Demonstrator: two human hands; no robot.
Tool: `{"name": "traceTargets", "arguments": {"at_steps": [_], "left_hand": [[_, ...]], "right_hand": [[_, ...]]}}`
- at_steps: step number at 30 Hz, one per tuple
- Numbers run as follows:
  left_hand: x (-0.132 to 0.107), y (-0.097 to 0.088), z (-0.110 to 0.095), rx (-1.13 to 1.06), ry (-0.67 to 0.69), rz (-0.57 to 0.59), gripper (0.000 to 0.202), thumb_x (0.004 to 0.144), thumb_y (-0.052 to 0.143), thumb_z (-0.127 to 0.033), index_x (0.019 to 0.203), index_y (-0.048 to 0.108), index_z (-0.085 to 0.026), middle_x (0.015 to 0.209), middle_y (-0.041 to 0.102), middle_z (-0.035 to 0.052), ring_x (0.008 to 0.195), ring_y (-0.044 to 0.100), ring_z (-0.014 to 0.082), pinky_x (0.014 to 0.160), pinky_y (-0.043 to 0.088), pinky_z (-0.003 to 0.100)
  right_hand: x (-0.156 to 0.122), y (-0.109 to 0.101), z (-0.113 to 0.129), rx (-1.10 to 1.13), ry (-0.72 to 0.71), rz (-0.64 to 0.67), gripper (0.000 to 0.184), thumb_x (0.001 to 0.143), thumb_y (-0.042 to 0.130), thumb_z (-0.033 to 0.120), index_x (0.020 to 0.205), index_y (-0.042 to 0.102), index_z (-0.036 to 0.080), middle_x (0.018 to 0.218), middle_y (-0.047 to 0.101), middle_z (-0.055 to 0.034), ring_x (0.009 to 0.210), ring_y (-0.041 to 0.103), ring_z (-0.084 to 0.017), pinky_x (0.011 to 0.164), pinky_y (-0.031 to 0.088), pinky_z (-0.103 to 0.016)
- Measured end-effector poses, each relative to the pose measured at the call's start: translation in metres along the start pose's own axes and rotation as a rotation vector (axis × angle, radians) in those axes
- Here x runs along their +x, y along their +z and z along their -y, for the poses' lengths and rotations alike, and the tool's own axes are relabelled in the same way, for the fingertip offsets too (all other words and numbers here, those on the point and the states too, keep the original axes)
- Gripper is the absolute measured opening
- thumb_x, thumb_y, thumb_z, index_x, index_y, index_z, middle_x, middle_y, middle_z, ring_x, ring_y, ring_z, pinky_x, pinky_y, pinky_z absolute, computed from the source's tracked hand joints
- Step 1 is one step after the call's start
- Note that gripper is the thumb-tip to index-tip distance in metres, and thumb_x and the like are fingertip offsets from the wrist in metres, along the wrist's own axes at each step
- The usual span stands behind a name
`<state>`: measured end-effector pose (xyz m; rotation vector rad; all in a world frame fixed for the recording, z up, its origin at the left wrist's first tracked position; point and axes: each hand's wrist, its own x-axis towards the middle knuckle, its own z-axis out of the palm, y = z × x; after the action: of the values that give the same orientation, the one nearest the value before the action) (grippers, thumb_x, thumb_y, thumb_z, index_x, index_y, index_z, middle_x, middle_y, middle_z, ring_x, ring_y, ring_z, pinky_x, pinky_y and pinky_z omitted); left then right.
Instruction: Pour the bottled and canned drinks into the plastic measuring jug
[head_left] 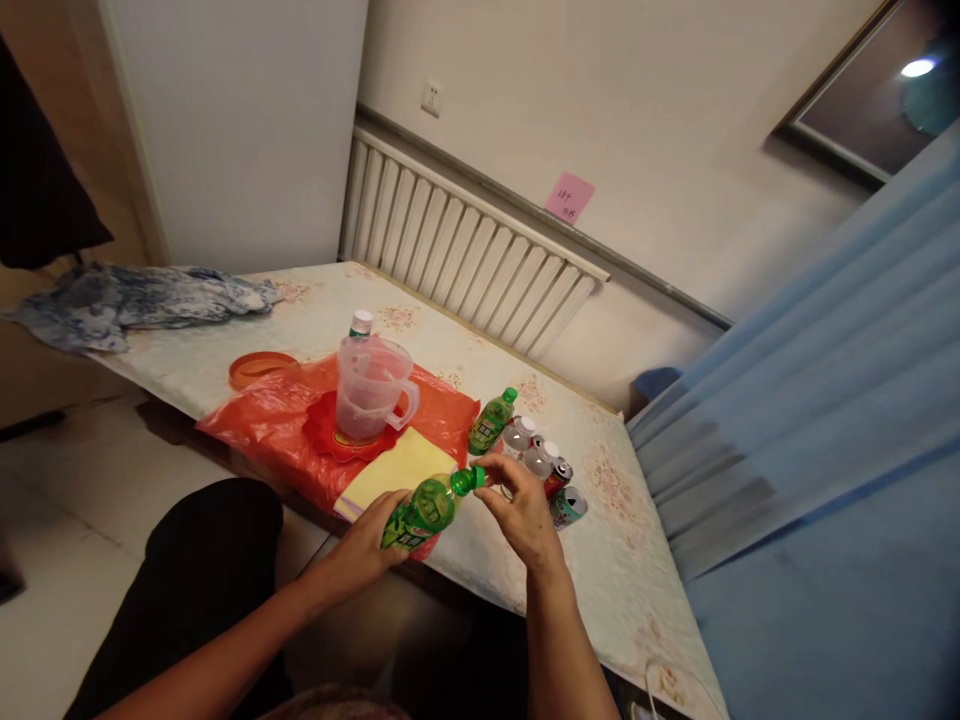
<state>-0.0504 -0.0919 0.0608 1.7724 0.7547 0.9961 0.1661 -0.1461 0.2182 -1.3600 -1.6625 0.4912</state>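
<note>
Wall (637, 100) of pale cream spans the room beyond the translucent pitcher (364, 385); a blue curtain (825, 440) hangs well to the pitcher's right. The bench (615, 590), under a light flower-patterned cover, spreads around the pitcher, and a white radiator (465, 250) stands behind, along the far edge. Red plastic sheeting (259, 425) lies beneath the pitcher, and crumpled blue-grey fabric (165, 300) well to its left. In front of the pitcher and to its right, a green bottle (421, 512) tilts above the near edge. The left hand (375, 535) has its grip closed round the bottle's body; the right hand (523, 508) has its grip pinched on the green cap (480, 477) at the neck.
</note>
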Motion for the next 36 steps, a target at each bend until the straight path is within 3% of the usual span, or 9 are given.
{"name": "traceTargets", "arguments": {"at_steps": [10, 23, 36], "left_hand": [[0.0040, 0.0007, -0.0058, 0.049, -0.006, 0.046, 0.065, 0.068, 0.070, -0.036, 0.130, 0.055, -0.020, 0.129, 0.061, 0.0126, 0.121, 0.056, 0.0343, 0.106, 0.043, 0.049], [0.0042, 0.0034, -0.0006, 0.105, -0.048, 0.022, 0.066, 0.065, 0.068, -0.027, 0.129, 0.056, -0.020, 0.129, 0.062, 0.0118, 0.122, 0.057, 0.0346, 0.107, 0.043, 0.050], [0.0038, -0.0011, -0.0043, 0.098, -0.056, 0.090, 0.068, 0.062, 0.065, -0.026, 0.129, 0.053, -0.017, 0.126, 0.063, 0.0119, 0.121, 0.057, 0.0341, 0.106, 0.044, 0.048]], "right_hand": [[0.0028, -0.0088, 0.0073, -0.110, -0.149, 0.083, 0.022, 0.085, 0.068, 0.020, 0.105, 0.076, 0.026, 0.103, 0.075, -0.0058, 0.090, 0.067, -0.021, 0.085, 0.053, -0.036], [0.0051, -0.0090, 0.0065, -0.195, -0.133, 0.130, 0.022, 0.088, 0.065, 0.016, 0.105, 0.076, 0.025, 0.101, 0.075, -0.0059, 0.096, 0.067, -0.023, 0.091, 0.050, -0.039], [0.0065, -0.0084, 0.0086, -0.150, -0.132, 0.144, 0.021, 0.087, 0.065, 0.014, 0.102, 0.077, 0.025, 0.102, 0.075, -0.0062, 0.097, 0.066, -0.022, 0.092, 0.050, -0.038]]}}
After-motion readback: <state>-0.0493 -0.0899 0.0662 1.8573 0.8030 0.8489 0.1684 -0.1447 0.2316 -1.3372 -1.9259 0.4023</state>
